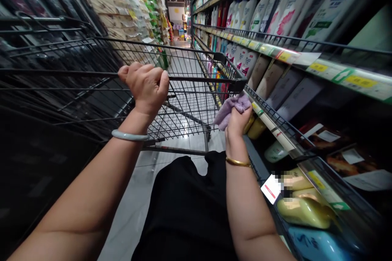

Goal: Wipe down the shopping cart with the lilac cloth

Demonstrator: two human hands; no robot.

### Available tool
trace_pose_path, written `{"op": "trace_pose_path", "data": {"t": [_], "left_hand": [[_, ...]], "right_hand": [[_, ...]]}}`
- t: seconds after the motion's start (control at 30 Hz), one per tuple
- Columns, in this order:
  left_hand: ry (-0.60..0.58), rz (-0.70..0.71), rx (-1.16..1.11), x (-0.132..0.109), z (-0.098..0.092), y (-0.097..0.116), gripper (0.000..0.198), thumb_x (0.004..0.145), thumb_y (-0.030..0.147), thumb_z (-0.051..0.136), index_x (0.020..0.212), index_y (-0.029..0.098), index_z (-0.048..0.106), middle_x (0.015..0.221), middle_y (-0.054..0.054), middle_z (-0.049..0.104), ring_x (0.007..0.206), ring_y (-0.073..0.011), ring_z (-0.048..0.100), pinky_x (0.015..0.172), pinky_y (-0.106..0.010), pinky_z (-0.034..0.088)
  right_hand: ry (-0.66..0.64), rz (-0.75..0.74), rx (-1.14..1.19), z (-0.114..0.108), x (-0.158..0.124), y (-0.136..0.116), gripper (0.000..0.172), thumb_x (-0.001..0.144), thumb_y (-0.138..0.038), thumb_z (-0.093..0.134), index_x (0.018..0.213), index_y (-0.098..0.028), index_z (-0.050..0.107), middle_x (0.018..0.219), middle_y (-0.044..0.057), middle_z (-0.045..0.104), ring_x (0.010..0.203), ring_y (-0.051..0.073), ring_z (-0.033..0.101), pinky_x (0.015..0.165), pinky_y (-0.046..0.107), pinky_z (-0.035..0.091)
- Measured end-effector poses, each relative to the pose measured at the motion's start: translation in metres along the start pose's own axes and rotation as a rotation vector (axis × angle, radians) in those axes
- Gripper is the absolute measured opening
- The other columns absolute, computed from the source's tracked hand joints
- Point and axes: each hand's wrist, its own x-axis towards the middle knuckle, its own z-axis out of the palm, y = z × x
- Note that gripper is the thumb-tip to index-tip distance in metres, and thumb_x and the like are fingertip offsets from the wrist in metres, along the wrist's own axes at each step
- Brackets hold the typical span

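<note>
My left hand is closed around the dark top bar of a wire shopping cart, its thumb lying over the bar. On that wrist is a pale bangle. A crumpled lilac cloth is gripped in my right hand, just below the cart's near right corner and close to the shelf edge. Whether the right hand also touches the cart cannot be made out. A gold bracelet circles the right wrist. The wire basket shows the floor through its mesh.
Shelves at right hold shampoo bottles behind price rails, with yellow-green bottles low down near my right arm. Wrapped packs are stacked at left, beside dark hanging goods. A tiled aisle floor runs ahead between them.
</note>
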Motion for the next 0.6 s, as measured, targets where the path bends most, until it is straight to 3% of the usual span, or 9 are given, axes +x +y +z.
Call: {"op": "trace_pose_path", "data": {"t": [0.17, 0.3, 0.4, 0.53, 0.6], "left_hand": [[-0.003, 0.024, -0.042, 0.006, 0.004, -0.007, 0.045, 0.100, 0.050, 0.042, 0.062, 0.025, 0.039, 0.072, -0.004, 0.047, 0.095, -0.0267, 0.045, 0.107, -0.052, 0.023], [0.001, 0.041, -0.054, 0.010, 0.009, -0.014, 0.049, 0.100, 0.056, 0.042, 0.062, 0.024, 0.037, 0.070, -0.003, 0.041, 0.090, -0.0252, 0.038, 0.104, -0.050, 0.024], [-0.013, 0.052, -0.078, 0.012, 0.012, -0.019, 0.054, 0.100, 0.064, 0.038, 0.064, 0.025, 0.037, 0.072, -0.004, 0.040, 0.089, -0.0256, 0.035, 0.102, -0.050, 0.025], [-0.028, 0.050, -0.091, 0.014, 0.013, -0.028, 0.059, 0.101, 0.072, 0.033, 0.064, 0.025, 0.035, 0.072, -0.005, 0.042, 0.089, -0.0268, 0.039, 0.105, -0.052, 0.027], [0.006, 0.029, -0.096, 0.013, 0.013, -0.028, 0.060, 0.102, 0.073, 0.034, 0.066, 0.026, 0.041, 0.079, -0.005, 0.051, 0.098, -0.0282, 0.046, 0.110, -0.054, 0.027]], "right_hand": [[-0.031, -0.072, 0.296, 0.001, 0.002, -0.018, 0.053, 0.068, -0.019, 0.059, 0.121, -0.024, 0.060, 0.113, 0.000, 0.070, 0.101, 0.016, 0.070, 0.106, 0.037, 0.060], [0.000, 0.063, 0.268, -0.005, 0.014, -0.005, 0.046, 0.067, -0.019, 0.059, 0.113, -0.024, 0.061, 0.107, -0.001, 0.071, 0.098, 0.016, 0.069, 0.105, 0.038, 0.059], [0.016, 0.149, 0.246, -0.011, 0.020, 0.008, 0.037, 0.066, -0.019, 0.058, 0.103, -0.023, 0.061, 0.099, -0.002, 0.070, 0.089, 0.015, 0.067, 0.093, 0.034, 0.062], [-0.024, 0.142, 0.206, -0.013, 0.018, 0.004, 0.041, 0.064, -0.019, 0.060, 0.105, -0.024, 0.065, 0.096, -0.003, 0.070, 0.082, 0.012, 0.065, 0.076, 0.025, 0.059], [-0.063, 0.102, 0.187, -0.012, 0.015, -0.003, 0.045, 0.065, -0.020, 0.062, 0.109, -0.024, 0.067, 0.098, -0.003, 0.071, 0.085, 0.012, 0.065, 0.076, 0.024, 0.058]]}}
